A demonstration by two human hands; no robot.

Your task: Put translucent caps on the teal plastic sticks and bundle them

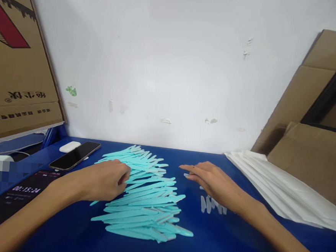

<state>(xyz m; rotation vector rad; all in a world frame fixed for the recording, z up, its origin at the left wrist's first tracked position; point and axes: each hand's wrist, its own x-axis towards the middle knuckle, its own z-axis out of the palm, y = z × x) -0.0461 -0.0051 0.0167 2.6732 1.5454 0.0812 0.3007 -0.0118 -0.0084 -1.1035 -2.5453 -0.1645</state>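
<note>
A large heap of slim turquoise eyebrow razors (147, 209) lies fanned out on the blue table (205, 247). Over the heap's left side is my left hand (109, 179), its fingers curled closed; whatever they may hold is hidden. To the right of the heap, my right hand (210, 179) hovers low with its fingers stretched leftward. A small clear plastic cover (186, 175) shows at its thumb and fingertips, seemingly pinched there. Several more translucent covers (208, 204) lie on the table beneath this hand, partly hidden by it.
A phone (75, 156) and a white case (70, 146) lie at the back left. Another phone showing a timer (27, 189) is partly behind my left forearm. White sheets (284, 191) are stacked at right beside cardboard (312, 163). A printed carton (19, 65) stands left; a white wall (172, 65) rises behind.
</note>
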